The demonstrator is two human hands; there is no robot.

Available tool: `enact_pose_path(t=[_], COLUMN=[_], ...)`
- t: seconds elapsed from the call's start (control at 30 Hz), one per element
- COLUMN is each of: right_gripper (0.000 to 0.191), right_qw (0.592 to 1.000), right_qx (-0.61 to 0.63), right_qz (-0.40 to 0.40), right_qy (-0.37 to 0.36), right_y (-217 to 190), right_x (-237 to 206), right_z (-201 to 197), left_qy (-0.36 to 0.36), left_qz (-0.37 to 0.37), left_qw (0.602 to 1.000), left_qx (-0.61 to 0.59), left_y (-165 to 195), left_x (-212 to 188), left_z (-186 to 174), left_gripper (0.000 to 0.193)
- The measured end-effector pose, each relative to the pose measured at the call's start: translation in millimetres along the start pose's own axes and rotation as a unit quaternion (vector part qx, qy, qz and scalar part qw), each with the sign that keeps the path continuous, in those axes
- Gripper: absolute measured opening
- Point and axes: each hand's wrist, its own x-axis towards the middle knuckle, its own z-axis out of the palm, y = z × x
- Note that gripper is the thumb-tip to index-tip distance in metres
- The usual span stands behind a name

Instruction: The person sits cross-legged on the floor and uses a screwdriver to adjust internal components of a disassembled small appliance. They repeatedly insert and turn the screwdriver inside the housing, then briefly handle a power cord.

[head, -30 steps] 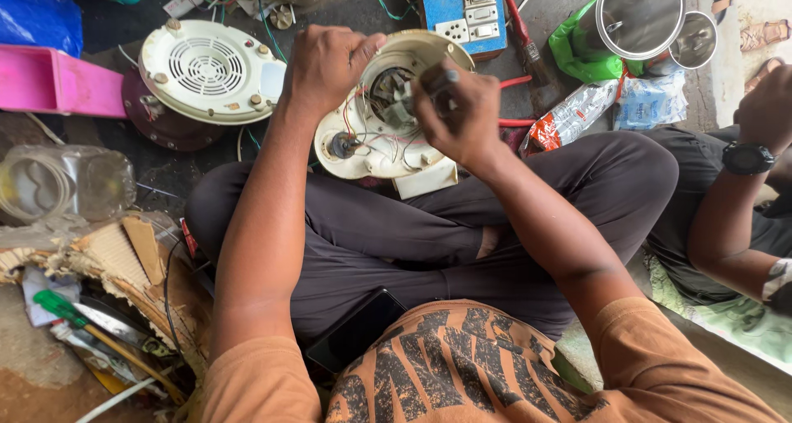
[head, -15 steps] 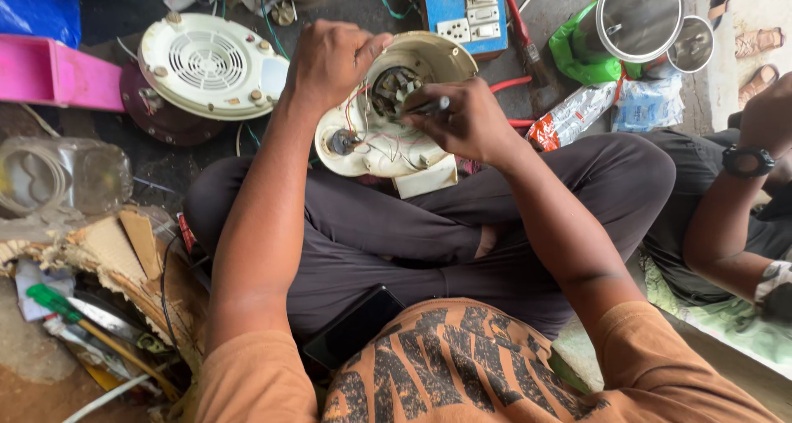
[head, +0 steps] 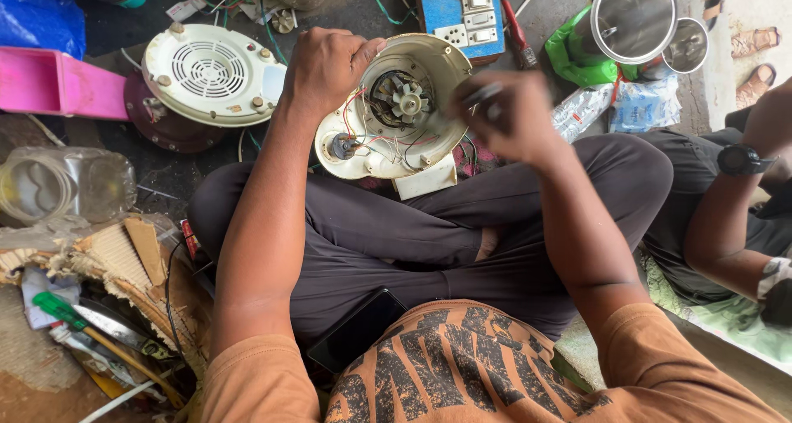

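Cream mixer base [head: 396, 109] rests on the lap, open underside up, motor fan and wires exposed; its long axis runs diagonally. Left hand [head: 326, 64] grips its rim, closed. Right hand [head: 503, 113], just beside, pinches a thin blurred tool [head: 481, 95].

This is a small repair shop on the floor. An opened cream machine base with a motor [head: 394, 109], loose wires, a blue socket board [head: 462, 14] and tools lie all around.

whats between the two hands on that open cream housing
In the head view, the motor fan and thin wires inside the open cream housing lie between the left hand and right hand.
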Motion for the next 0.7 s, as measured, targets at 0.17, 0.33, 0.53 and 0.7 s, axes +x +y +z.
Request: enact_pose_path(t=[0.17,0.33,0.53,0.7], right_gripper=[0.007,0.001,0.008,0.01], right_qw=[0.971,0.999,0.964,0.974], right_qx=[-0.217,-0.028,-0.218,-0.198], right_qz=[-0.099,-0.027,-0.115,-0.102], right_qy=[0.024,-0.008,0.095,0.035], right_y=[2.2,6.5,-13.4,-23.0], right_x=[8.7,1.8,1.1,1.1], right_z=[10.2,-1.5,-4.7,-9.1], left_qy=[-0.018,-0.012,-0.011,-0.004], left_qz=[-0.02,-0.019,-0.007,-0.004], left_qw=[1.0,1.0,1.0,1.0], left_qx=[-0.009,-0.014,0.017,-0.007], left_y=[5.8,5.4,3.8,2.6], left_x=[0.7,0.2,1.6,1.0], left_z=[-0.8,-2.7,2.3,1.7], left_gripper=[0.045,0.045,0.049,0.048])
